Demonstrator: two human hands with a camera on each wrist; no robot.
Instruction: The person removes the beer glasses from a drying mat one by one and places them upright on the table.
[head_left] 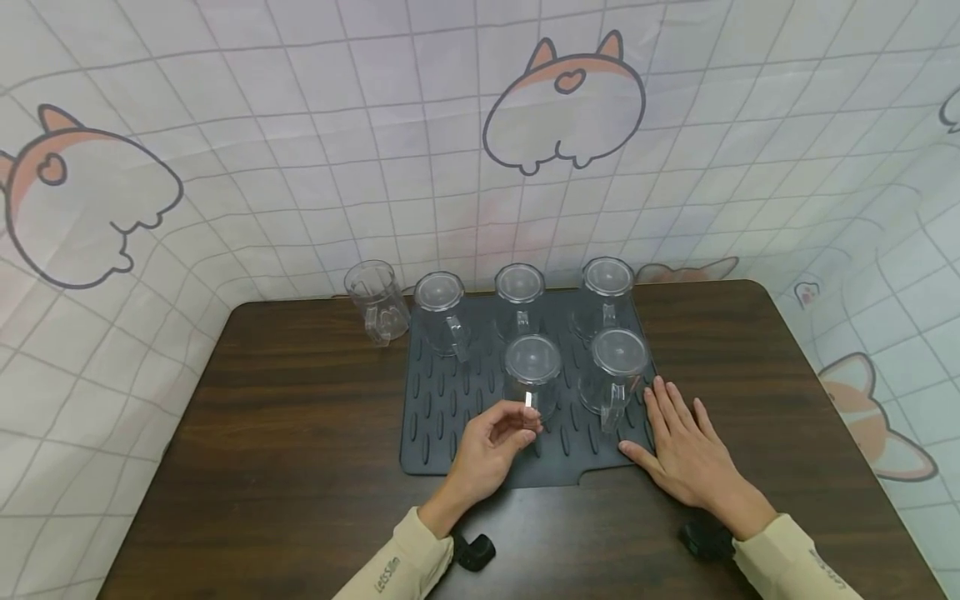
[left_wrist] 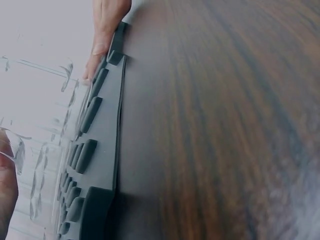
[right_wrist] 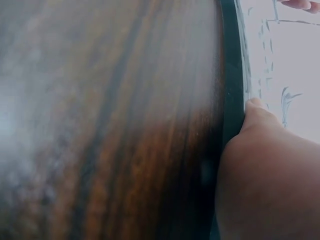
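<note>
My left hand (head_left: 487, 454) pinches the handle of a clear glass mug (head_left: 533, 360) that stands upside down near the front of a dark ribbed drying mat (head_left: 465, 442). In the left wrist view, fingers (left_wrist: 6, 187) show at that handle. Palm down, my right hand (head_left: 690, 458) lies with spread fingers across the mat's right edge, thumb on the mat side. Its fingertips are close beside a second upside-down glass mug (head_left: 619, 354). In the right wrist view, the thumb side of the right hand (right_wrist: 270, 170) covers part of the mat's edge.
Along the back of the mat are three more upside-down glass mugs, at left (head_left: 439, 293), middle (head_left: 520, 285) and right (head_left: 607, 277). An upright glass mug (head_left: 378, 304) stands left of the mat on the brown wooden table (head_left: 300, 467). A patterned cloth (head_left: 420, 167) hangs behind.
</note>
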